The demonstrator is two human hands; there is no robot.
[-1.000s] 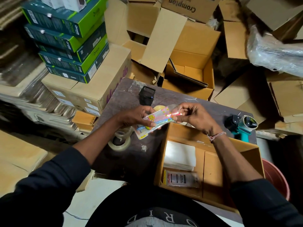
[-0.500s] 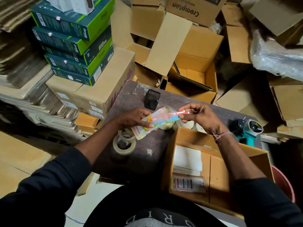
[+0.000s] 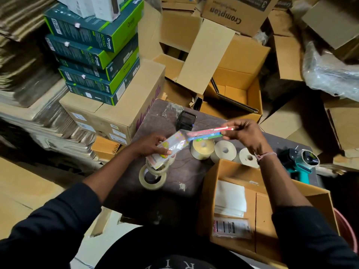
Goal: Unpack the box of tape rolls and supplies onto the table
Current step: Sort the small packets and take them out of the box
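My left hand (image 3: 153, 145) grips a clear printed plastic pouch (image 3: 171, 146) above the dark table (image 3: 186, 177). My right hand (image 3: 243, 133) pinches a bundle of coloured pens (image 3: 206, 133) that sticks partly out of the pouch's mouth. The open cardboard box (image 3: 262, 200) stands at the table's right, holding white paper (image 3: 230, 199) and a labelled packet (image 3: 232, 227). Clear tape rolls (image 3: 153, 174) lie under my left hand. Three label rolls (image 3: 223, 151) lie behind the box.
A black holder (image 3: 186, 120) stands at the table's far edge. A teal tape dispenser (image 3: 300, 162) lies at the right. Stacked green boxes (image 3: 95, 51) on a carton rise at the left. Open cartons (image 3: 233, 90) crowd behind the table. A red bucket (image 3: 347, 230) sits low right.
My right hand has drawn the coloured pens further out of the pouch, to the right. My left hand keeps hold of the pouch. The label rolls behind the box have come into sight.
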